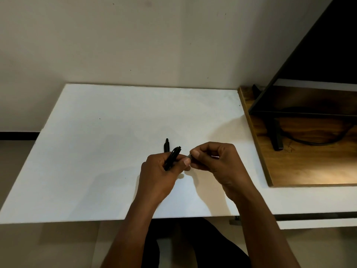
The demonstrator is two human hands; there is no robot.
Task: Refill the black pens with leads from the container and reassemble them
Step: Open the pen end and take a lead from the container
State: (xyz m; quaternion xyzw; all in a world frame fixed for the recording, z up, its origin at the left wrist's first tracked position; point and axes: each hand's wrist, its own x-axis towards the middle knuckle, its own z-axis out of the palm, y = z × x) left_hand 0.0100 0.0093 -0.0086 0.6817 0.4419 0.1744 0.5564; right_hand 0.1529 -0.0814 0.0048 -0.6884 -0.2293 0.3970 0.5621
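Note:
My left hand point(160, 171) is closed around a black pen point(173, 157), which slants up to the right with its clip end above my fingers. My right hand point(214, 159) pinches a small pale part point(189, 156) between thumb and forefinger, right beside the left thumb. I cannot tell what that part is. A second black pen point(166, 145) lies on the white table point(116, 142) just behind my left hand, its lower end hidden by the hand. No lead container is in view.
A wooden board point(309, 171) lies on the table at the right, carrying a black monitor stand point(275, 136) and a cable. A dark screen point(318, 55) leans over it. The wall runs along the table's far edge.

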